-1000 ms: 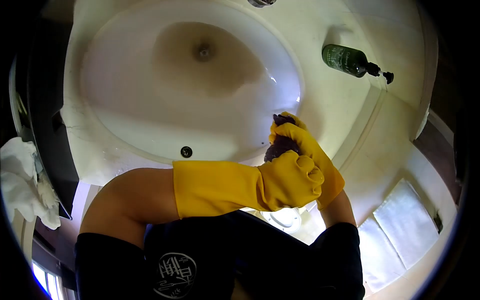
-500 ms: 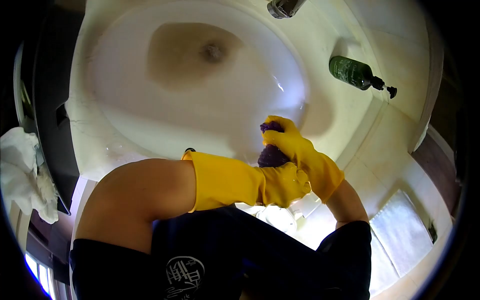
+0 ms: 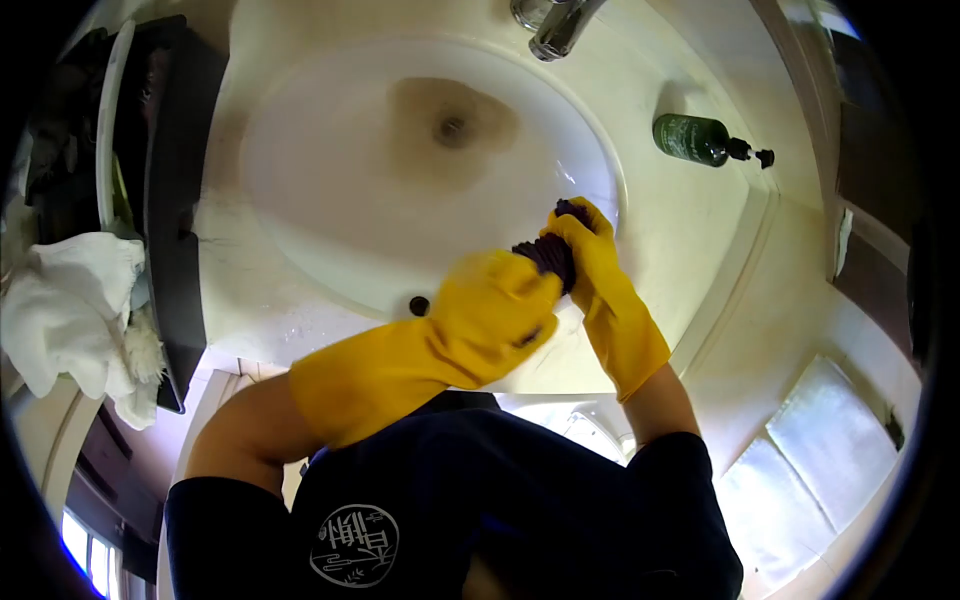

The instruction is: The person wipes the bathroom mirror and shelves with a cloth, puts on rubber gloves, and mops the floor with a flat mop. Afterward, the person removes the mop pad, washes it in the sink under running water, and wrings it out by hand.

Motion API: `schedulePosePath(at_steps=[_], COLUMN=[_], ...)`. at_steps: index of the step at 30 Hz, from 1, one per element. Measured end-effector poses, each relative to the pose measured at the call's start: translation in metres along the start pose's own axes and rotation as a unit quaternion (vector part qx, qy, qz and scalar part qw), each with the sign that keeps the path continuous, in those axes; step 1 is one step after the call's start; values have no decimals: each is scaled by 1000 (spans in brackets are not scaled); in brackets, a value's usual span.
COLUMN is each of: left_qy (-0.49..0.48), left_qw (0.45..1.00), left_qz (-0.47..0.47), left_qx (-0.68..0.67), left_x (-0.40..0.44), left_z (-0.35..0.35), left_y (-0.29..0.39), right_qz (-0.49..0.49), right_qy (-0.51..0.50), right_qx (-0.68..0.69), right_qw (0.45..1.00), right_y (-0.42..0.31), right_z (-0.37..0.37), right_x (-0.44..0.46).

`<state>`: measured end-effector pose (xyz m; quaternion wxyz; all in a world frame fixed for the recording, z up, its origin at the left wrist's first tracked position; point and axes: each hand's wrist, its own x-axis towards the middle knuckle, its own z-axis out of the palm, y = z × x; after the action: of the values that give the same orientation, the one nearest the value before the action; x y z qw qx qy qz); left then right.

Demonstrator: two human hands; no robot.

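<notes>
Since the earlier frame, the person's left hand (image 3: 495, 315) has moved toward ten o'clock; I see its blurred fingers clenched on the purple cloth (image 3: 548, 260). The right hand (image 3: 595, 245) is grasping the other end, near the basin (image 3: 340, 200)'s four o'clock. Farther, the green bottle (image 3: 690, 139) is at three, the faucet (image 3: 562, 30) past one.

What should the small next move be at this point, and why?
Probably shift the dark cloth slightly toward the middle of the basin before twisting it: it is bunched in the right hand, with the left hand right against it, near the basin's edge, where drips could miss.
</notes>
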<state>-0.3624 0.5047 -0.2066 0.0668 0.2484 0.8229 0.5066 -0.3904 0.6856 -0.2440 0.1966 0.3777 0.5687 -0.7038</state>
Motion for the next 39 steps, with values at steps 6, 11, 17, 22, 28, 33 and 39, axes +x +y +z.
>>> schedulePosePath(at_steps=[6, 11, 17, 22, 28, 33, 39], left_qy=[-40, -76, 108, 299, 347, 356, 375], left_qw=[980, 953, 902, 833, 779, 795, 779], left_qz=[-195, -291, -338, -368, -374, -364, -365], left_qx=[-22, -28, -246, -285, -365, -329, -346], left_x=[-39, -31, -82, -114, -114, -124, -129], left_z=[-62, -94, -120, -143, -156, -163, -158], left_y=[-18, -20, -53, -77, -70, -64, -67], right_qz=[-229, -238, -192, -13, -64, -29, -8], right_qy=[10, -86, -209, -259, -225, -229, -300], right_qx=[-175, -104, -312, -605, -390, -349, -552], right_qw=[958, 962, 907, 752, 890, 908, 778], right_y=[12, 18, 3, -17, 14, -13, 18], right_z=[48, 134, 66, -44, -21, -9, -13], right_x=[-30, -75, -51, -5, 51, 88, 48])
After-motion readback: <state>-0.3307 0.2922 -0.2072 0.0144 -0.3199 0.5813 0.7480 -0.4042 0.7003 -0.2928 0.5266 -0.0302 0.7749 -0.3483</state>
